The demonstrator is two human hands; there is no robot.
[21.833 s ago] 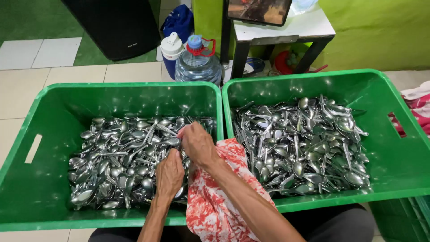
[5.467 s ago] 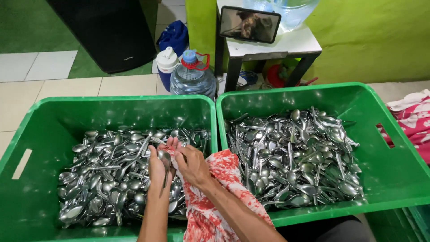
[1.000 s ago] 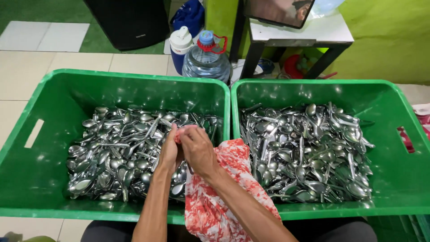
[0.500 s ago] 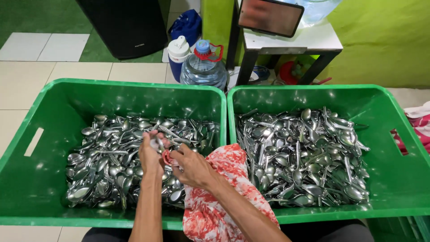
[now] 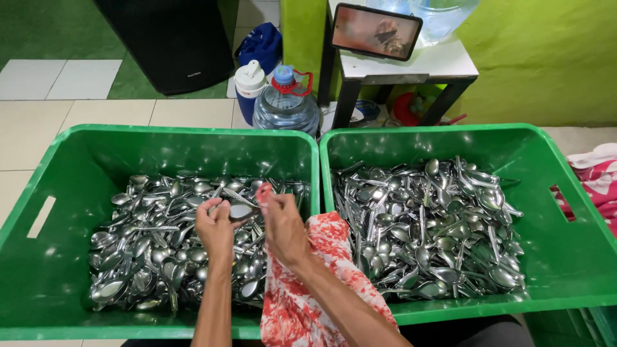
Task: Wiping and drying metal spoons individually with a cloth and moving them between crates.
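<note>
Two green plastic crates stand side by side, each heaped with metal spoons. Over the left crate (image 5: 38, 193), my left hand (image 5: 215, 228) pinches a single spoon (image 5: 240, 211) by its handle, bowl pointing right. My right hand (image 5: 283, 225) grips a red and white patterned cloth (image 5: 315, 283) at its top end, right beside the spoon's bowl. The cloth hangs down over the crate's front rim and my forearm. The right crate (image 5: 565, 257) holds its own spoon pile (image 5: 424, 225), untouched by either hand.
Behind the crates stand a large clear water bottle (image 5: 286, 103), a white-lidded blue jug (image 5: 249, 87) and a black box (image 5: 167, 38). A small white table (image 5: 411, 61) carries a phone (image 5: 376, 31). Red and white fabric (image 5: 594, 180) lies at the far right.
My hands have drawn slightly apart and risen; the spoon, earlier wrapped in the cloth between both hands, now shows bare in my left hand. The camera view shifted a little.
</note>
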